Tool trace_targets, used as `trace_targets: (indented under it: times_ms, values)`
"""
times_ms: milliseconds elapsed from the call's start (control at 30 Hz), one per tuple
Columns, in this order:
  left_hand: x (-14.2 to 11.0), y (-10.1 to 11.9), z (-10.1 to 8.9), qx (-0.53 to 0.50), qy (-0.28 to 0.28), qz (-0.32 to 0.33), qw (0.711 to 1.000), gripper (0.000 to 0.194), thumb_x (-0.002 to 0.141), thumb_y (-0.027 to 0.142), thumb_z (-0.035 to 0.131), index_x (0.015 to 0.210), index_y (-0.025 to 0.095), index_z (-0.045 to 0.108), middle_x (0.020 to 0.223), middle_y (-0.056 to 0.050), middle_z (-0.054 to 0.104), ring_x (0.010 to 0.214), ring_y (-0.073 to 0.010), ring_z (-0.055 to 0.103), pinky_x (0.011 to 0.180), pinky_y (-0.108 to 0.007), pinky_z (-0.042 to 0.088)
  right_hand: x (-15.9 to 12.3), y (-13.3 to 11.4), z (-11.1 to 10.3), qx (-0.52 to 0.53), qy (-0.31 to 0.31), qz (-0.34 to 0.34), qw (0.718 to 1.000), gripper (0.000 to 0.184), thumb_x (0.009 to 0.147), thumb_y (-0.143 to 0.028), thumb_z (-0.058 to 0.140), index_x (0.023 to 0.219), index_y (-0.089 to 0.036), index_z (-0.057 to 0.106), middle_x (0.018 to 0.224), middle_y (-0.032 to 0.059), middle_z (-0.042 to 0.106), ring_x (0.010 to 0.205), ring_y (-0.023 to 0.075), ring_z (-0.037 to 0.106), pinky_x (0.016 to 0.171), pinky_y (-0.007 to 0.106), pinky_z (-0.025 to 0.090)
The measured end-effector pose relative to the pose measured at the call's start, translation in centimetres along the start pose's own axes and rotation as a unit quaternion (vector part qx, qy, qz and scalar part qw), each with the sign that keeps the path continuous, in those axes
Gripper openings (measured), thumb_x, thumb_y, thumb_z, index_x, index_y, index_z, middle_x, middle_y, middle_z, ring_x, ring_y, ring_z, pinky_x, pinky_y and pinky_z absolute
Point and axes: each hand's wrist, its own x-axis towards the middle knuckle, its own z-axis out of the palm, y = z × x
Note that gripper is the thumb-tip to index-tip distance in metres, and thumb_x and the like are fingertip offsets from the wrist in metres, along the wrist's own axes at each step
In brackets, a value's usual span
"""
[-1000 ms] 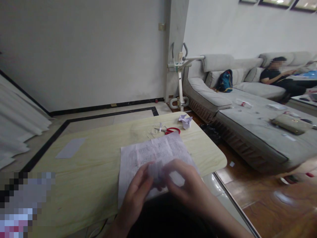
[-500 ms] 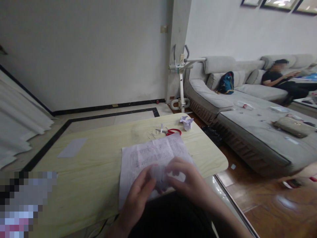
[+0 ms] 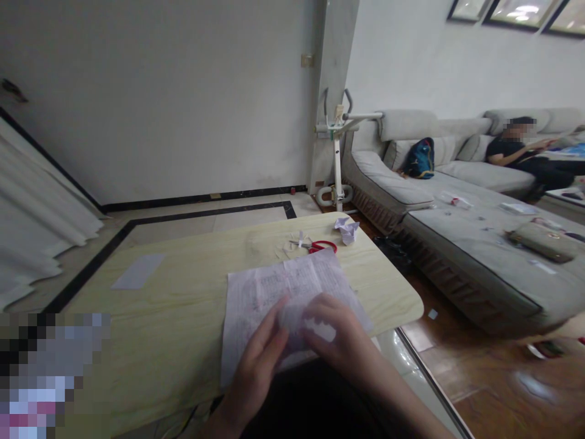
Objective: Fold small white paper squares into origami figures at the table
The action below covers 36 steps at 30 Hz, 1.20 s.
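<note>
Between my two hands is a small whitish, see-through roundish thing, too blurred to name. My left hand grips it from the left, fingers pressed against its side. My right hand curls over it from the right, and a bright white patch shows among those fingers. Both hands are above the near part of a creased printed sheet of paper on the pale wooden table. Beyond the sheet lie red-handled scissors, with thin pale strips around the blades.
Crumpled paper sits at the table's far right corner; a blank white slip lies on the left. Right of the table stands a grey sofa with a backpack and a handbag. A person sits at its far end.
The view has shifted slightly, so the room sits a little lower and further right. Both hands keep hold of the whitish thing, with the right fingers slightly rearranged.
</note>
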Motion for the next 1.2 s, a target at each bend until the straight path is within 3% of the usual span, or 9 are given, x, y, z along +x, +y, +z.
trace_targets:
  times_ms: [200, 367, 500, 600, 733, 967, 1200]
  values:
    - [-0.2, 0.4, 0.2, -0.033, 0.001, -0.015, 0.999, 0.046, 0.091, 0.038, 0.060, 0.136, 0.029, 0.055, 0.153, -0.002, 0.042, 0.143, -0.0294, 0.030, 0.111, -0.042, 0.038, 0.0, 0.8, 0.3, -0.026, 0.002, -0.016, 1.000, 0.023, 0.080, -0.008, 0.069, 0.099, -0.022, 0.068, 0.093, 0.0027, 0.061, 0.085, 0.0176, 0.059, 0.076, 0.030, 0.048]
    - [0.5, 0.2, 0.2, 0.003, 0.023, -0.024, 0.999, 0.069, 0.073, 0.034, 0.079, 0.137, 0.024, 0.054, 0.143, -0.009, 0.056, 0.136, -0.0360, 0.041, 0.103, -0.043, 0.047, 0.0, 0.6, 1.2, -0.063, 0.009, -0.030, 0.998, 0.017, 0.081, -0.010, 0.068, 0.095, -0.019, 0.068, 0.092, 0.0047, 0.061, 0.085, 0.0193, 0.058, 0.075, 0.032, 0.047]
    - [0.5, 0.8, 0.8, 0.004, 0.065, -0.025, 0.998, 0.061, 0.074, 0.035, 0.077, 0.131, 0.023, 0.061, 0.138, -0.008, 0.059, 0.128, -0.0338, 0.052, 0.095, -0.037, 0.051, -0.4, -0.4, 1.1, -0.057, -0.003, -0.030, 0.998, 0.019, 0.086, -0.014, 0.064, 0.103, -0.022, 0.068, 0.099, 0.0061, 0.063, 0.090, 0.0202, 0.059, 0.080, 0.034, 0.048]
    - [0.1, 1.4, 1.2, -0.077, 0.027, -0.044, 0.996, 0.056, 0.077, 0.033, 0.073, 0.130, 0.022, 0.060, 0.124, -0.010, 0.068, 0.101, -0.0289, 0.067, 0.075, -0.032, 0.057, -0.5, -0.9, 0.5, 0.002, 0.027, -0.039, 0.999, 0.023, 0.087, -0.012, 0.059, 0.107, -0.022, 0.066, 0.102, 0.0053, 0.064, 0.094, 0.0189, 0.060, 0.084, 0.033, 0.048]
    - [-0.2, 1.4, 1.3, -0.158, -0.029, -0.063, 0.985, 0.046, 0.083, 0.029, 0.066, 0.127, 0.023, 0.061, 0.110, -0.010, 0.072, 0.084, -0.0226, 0.069, 0.060, -0.026, 0.052, -0.3, -0.6, 0.3, 0.008, 0.094, -0.017, 0.995, 0.007, 0.085, -0.013, 0.060, 0.086, -0.020, 0.060, 0.081, 0.0006, 0.059, 0.078, 0.0164, 0.057, 0.071, 0.029, 0.046]
    - [-0.2, 1.1, 1.0, -0.139, -0.078, -0.077, 0.984, 0.048, 0.084, 0.027, 0.065, 0.131, 0.025, 0.058, 0.117, -0.009, 0.069, 0.093, -0.0255, 0.068, 0.070, -0.032, 0.052, -0.1, 0.4, 1.4, -0.001, 0.055, 0.016, 0.998, 0.016, 0.080, -0.008, 0.060, 0.090, -0.021, 0.060, 0.082, -0.0007, 0.059, 0.075, 0.0150, 0.056, 0.068, 0.027, 0.044]
    - [-0.5, 1.7, 0.9, -0.076, -0.088, -0.062, 0.991, 0.055, 0.082, 0.027, 0.069, 0.136, 0.026, 0.055, 0.133, -0.010, 0.063, 0.119, -0.0332, 0.058, 0.091, -0.039, 0.051, -0.1, 0.7, 1.4, 0.006, 0.043, 0.053, 0.998, 0.016, 0.074, -0.007, 0.060, 0.084, -0.019, 0.058, 0.076, -0.0022, 0.057, 0.070, 0.0140, 0.054, 0.063, 0.025, 0.042]
